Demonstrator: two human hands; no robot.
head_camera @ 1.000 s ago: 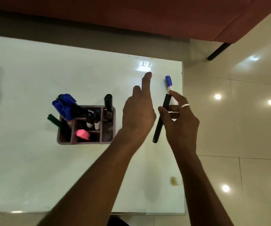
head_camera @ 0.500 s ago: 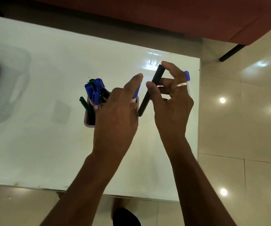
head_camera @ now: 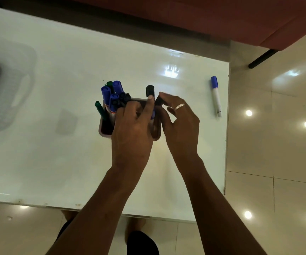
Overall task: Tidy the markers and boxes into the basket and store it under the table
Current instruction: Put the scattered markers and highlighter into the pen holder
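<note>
A brown divided pen box stands mid-table, holding several blue, green and black markers. My left hand lies curled over the box's middle, and a bit of blue marker shows beside its index finger. My right hand, wearing a ring, pinches a black marker at the box's right end, tip down into it. Another black marker stands in the box just behind. One blue-capped white marker lies loose near the table's right edge.
A grey slatted basket shows faintly at the far left, beside a dim square shape in the white glossy tabletop. A red sofa runs along the far side. Tiled floor lies to the right.
Both hands moved left to the pen box. The black marker went from raised and slanted in my right hand to tip-down in the box's right end. The camera tilted, showing more of the table.
</note>
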